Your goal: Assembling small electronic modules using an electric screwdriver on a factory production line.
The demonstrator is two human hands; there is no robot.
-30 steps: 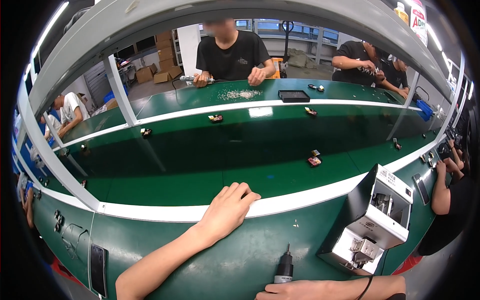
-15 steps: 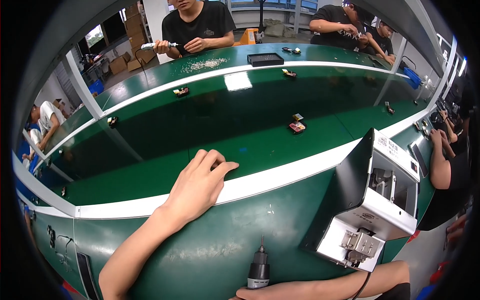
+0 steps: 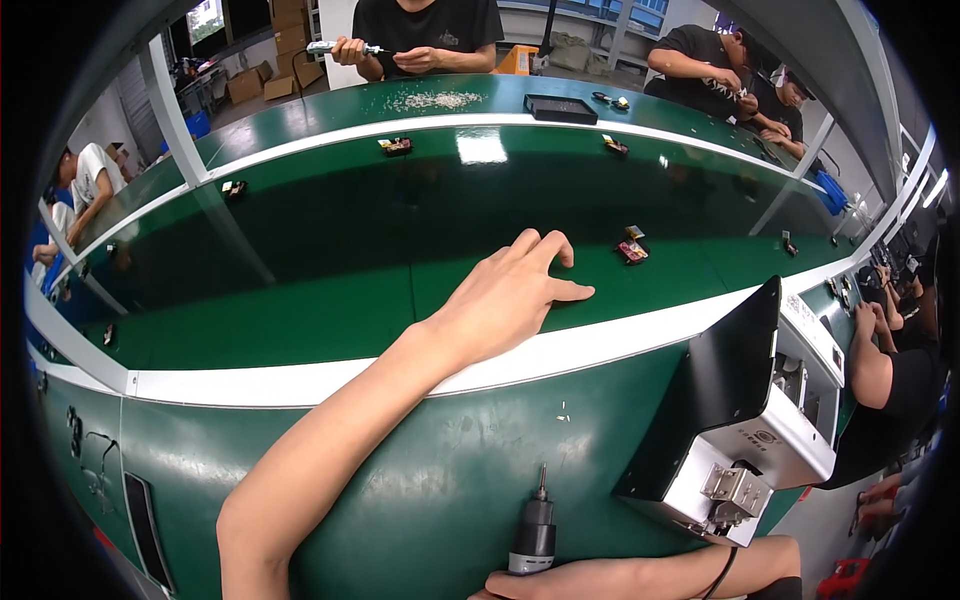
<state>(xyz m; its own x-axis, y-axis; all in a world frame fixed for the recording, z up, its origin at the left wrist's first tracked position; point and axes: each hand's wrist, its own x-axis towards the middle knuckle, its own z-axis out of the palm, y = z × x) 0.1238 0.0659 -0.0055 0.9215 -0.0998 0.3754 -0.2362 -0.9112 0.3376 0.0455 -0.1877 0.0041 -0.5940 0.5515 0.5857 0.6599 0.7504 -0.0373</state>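
My left hand (image 3: 510, 295) reaches over the green conveyor belt, its fingers spread and holding nothing. Just right of its fingertips, apart from them, lies a small black assembly (image 3: 632, 250) with red and yellow parts. Low in the view, my right hand (image 3: 525, 585) is closed around a black and grey electric screwdriver (image 3: 533, 535), whose bit points away from me. The lower edge cuts off part of that hand. A few tiny pale pieces (image 3: 563, 412) lie on the green worktable (image 3: 420, 480) beyond the bit.
A black and white screw feeder (image 3: 740, 430) stands at right, its cable crossing my right forearm. A phone (image 3: 147, 530) and glasses (image 3: 98, 465) lie at left. More assemblies (image 3: 397, 146) sit on the belt. A black tray (image 3: 560, 108) and several people are across and beside it.
My left hand has moved right and farther over the belt, toward the small assembly. The right hand keeps its hold on the electric screwdriver. The whole view has shifted slightly.
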